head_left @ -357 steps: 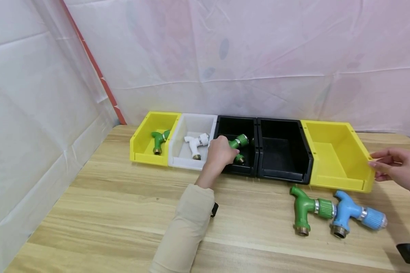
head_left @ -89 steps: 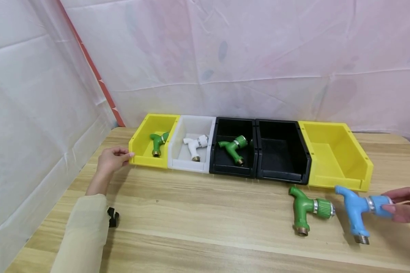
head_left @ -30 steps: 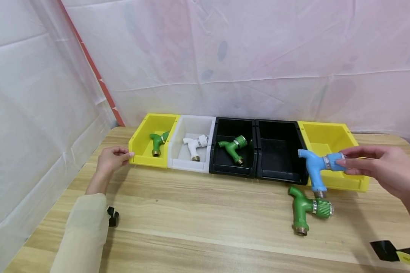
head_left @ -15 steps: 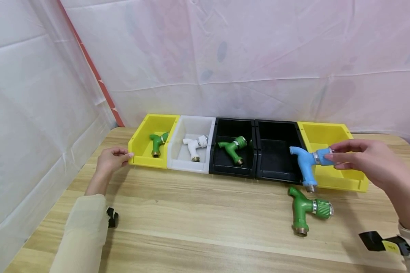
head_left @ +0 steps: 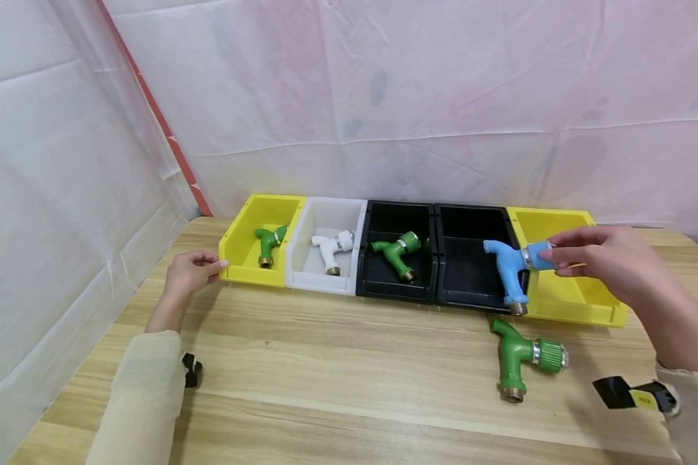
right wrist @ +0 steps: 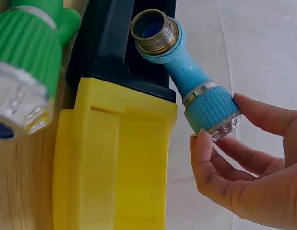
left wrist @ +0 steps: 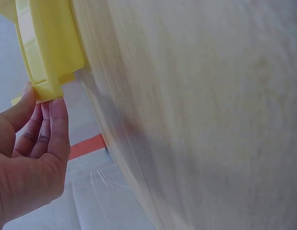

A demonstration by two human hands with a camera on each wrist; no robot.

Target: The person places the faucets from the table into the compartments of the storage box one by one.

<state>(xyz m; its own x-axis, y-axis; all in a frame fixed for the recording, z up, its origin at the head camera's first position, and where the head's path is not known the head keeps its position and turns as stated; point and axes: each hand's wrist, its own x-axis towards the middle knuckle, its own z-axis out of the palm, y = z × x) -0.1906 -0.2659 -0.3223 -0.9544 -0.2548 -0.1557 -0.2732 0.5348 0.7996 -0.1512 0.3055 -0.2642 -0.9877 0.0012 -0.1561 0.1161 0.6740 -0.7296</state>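
A blue tap (head_left: 508, 268) hangs in the air over the front right of the right-hand black bin (head_left: 471, 300). My right hand (head_left: 605, 261) pinches it by its ribbed knob; in the right wrist view the threaded brass end (right wrist: 158, 38) faces the camera. At the far left my left hand (head_left: 190, 271) pinches the front corner of a yellow bin (head_left: 253, 276), thumb on one side and fingers on the other in the left wrist view. A green tap (head_left: 514, 355) lies on the table in front of the bins.
Between the end bins stand a white bin (head_left: 320, 282) and another black bin (head_left: 398, 290). Green, white and green taps lie in the three left bins. The right yellow bin (head_left: 576, 310) is partly behind my right hand. A cloth wall (head_left: 349, 97) rises behind.
Since three seconds ago the right hand has carried the blue tap up and left from the table's right side to the right black bin. The left hand stays on the yellow bin's corner.
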